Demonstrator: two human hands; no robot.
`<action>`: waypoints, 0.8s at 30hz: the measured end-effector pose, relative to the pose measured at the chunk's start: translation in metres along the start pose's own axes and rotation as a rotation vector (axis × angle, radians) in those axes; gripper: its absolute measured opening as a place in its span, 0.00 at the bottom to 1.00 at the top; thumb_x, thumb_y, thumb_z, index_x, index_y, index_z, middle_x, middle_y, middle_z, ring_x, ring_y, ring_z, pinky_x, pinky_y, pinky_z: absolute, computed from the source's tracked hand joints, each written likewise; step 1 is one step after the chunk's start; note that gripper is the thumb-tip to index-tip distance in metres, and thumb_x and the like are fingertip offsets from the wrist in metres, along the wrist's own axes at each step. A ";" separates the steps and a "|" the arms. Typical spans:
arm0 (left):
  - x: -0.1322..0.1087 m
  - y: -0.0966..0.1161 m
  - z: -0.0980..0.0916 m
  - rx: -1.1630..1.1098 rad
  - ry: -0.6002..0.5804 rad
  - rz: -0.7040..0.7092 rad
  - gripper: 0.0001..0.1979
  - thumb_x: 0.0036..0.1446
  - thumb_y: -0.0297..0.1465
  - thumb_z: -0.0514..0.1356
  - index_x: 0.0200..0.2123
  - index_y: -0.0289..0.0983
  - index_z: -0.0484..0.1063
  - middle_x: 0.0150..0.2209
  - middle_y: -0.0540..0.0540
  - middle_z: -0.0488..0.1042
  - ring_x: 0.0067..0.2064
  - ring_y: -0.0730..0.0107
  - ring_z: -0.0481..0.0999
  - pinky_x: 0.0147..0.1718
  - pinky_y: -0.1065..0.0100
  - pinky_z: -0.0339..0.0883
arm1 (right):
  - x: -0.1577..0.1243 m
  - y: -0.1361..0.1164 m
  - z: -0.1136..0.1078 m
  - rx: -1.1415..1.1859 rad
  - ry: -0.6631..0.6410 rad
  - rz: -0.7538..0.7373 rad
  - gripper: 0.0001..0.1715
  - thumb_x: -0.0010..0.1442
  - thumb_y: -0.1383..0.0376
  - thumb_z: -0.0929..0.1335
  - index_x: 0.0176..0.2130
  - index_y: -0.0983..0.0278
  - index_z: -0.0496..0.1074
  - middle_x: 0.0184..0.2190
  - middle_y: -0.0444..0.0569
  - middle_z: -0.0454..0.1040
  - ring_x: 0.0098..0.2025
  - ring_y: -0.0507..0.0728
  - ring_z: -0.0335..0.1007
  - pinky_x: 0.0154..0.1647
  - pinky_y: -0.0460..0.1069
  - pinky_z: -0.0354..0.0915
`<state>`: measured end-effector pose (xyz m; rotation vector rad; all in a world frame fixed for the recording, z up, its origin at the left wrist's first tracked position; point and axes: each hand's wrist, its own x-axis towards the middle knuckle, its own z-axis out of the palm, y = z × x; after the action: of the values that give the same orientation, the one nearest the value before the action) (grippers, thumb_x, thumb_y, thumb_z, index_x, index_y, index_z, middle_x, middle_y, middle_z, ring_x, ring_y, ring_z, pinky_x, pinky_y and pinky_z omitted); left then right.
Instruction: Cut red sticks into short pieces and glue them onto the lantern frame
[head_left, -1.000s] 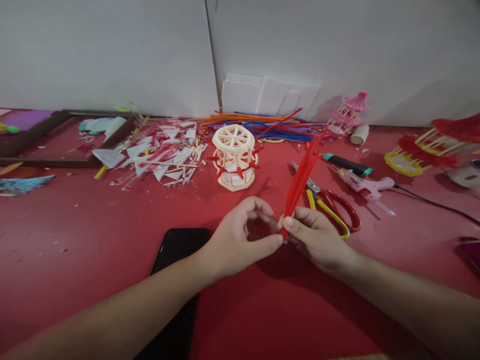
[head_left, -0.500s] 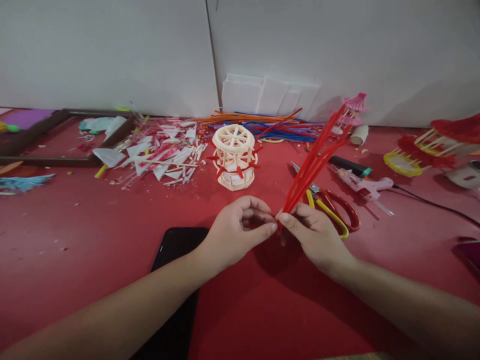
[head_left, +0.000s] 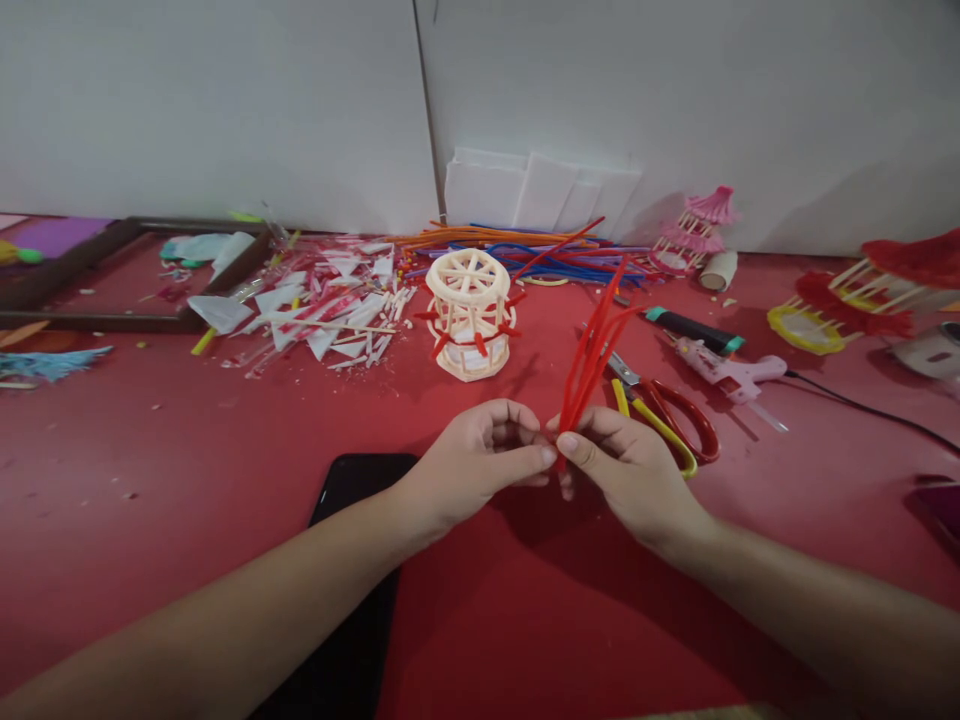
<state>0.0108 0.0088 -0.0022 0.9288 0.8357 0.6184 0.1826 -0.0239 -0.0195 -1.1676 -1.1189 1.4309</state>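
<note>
A bunch of red pipe cleaners (head_left: 586, 372) stands upright in front of me, fanning out toward the top. My right hand (head_left: 626, 465) pinches the bunch near its lower end between thumb and fingers. From the other side, my left hand (head_left: 484, 455) has its thumb and fingertips closed at the same lower ends; the exact contact is partly hidden. Beyond the hands sits a round cream-coloured frame model (head_left: 469, 315) with a spoked top and short red pieces around its middle. Scissors (head_left: 667, 420) with red and yellow handles lie just past my right hand.
A black phone (head_left: 349, 620) lies under my left forearm. Scraps of paper and sticks (head_left: 330, 310) are heaped back left, beside a dark frame (head_left: 90, 322). Coloured pipe cleaners (head_left: 487, 245) line the wall. A pink glue gun (head_left: 731, 370) with its cord and red-roofed models (head_left: 862, 290) are at right.
The red bunch has dropped lower and its top now leans less to the right, uncovering the pink model behind. Both hands have stayed nearly in place.
</note>
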 end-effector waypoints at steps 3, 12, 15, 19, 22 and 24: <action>0.001 -0.001 -0.001 -0.033 0.017 -0.012 0.16 0.47 0.29 0.71 0.33 0.35 0.66 0.29 0.52 0.75 0.32 0.73 0.80 0.38 0.68 0.74 | 0.000 0.002 0.000 0.028 0.011 -0.014 0.16 0.55 0.53 0.74 0.35 0.63 0.74 0.23 0.41 0.73 0.21 0.49 0.68 0.24 0.46 0.70; 0.002 -0.002 -0.001 -0.051 0.032 -0.015 0.17 0.46 0.29 0.72 0.33 0.35 0.66 0.29 0.53 0.74 0.32 0.74 0.79 0.37 0.68 0.74 | 0.001 0.004 0.000 0.064 0.042 0.008 0.17 0.54 0.52 0.74 0.32 0.63 0.75 0.22 0.42 0.72 0.22 0.49 0.66 0.22 0.45 0.68; 0.002 -0.002 -0.002 -0.044 0.035 -0.014 0.17 0.46 0.29 0.72 0.33 0.35 0.66 0.29 0.53 0.74 0.32 0.74 0.79 0.38 0.68 0.74 | 0.001 0.005 -0.001 0.069 0.042 0.011 0.16 0.55 0.53 0.74 0.32 0.64 0.74 0.22 0.42 0.72 0.22 0.48 0.66 0.23 0.45 0.68; 0.002 -0.002 -0.002 -0.042 0.023 -0.033 0.17 0.47 0.29 0.72 0.33 0.35 0.66 0.29 0.53 0.74 0.32 0.75 0.78 0.38 0.69 0.74 | 0.001 0.005 -0.002 0.105 0.038 -0.001 0.15 0.55 0.54 0.74 0.33 0.63 0.75 0.22 0.41 0.72 0.21 0.48 0.66 0.23 0.44 0.67; 0.000 -0.001 -0.001 -0.030 0.008 -0.040 0.16 0.48 0.29 0.71 0.34 0.36 0.66 0.29 0.53 0.74 0.32 0.75 0.78 0.37 0.69 0.73 | 0.001 0.005 -0.002 0.108 0.040 0.001 0.15 0.55 0.55 0.74 0.33 0.63 0.75 0.22 0.41 0.72 0.21 0.48 0.66 0.23 0.44 0.67; 0.000 0.000 -0.001 -0.025 -0.005 -0.044 0.16 0.49 0.29 0.71 0.34 0.36 0.66 0.29 0.52 0.75 0.32 0.75 0.78 0.37 0.69 0.73 | 0.001 0.005 -0.002 0.097 0.034 0.001 0.15 0.55 0.54 0.74 0.33 0.63 0.74 0.22 0.41 0.72 0.21 0.48 0.66 0.23 0.45 0.67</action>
<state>0.0095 0.0090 -0.0029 0.8873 0.8402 0.5872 0.1843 -0.0236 -0.0246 -1.1201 -1.0143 1.4450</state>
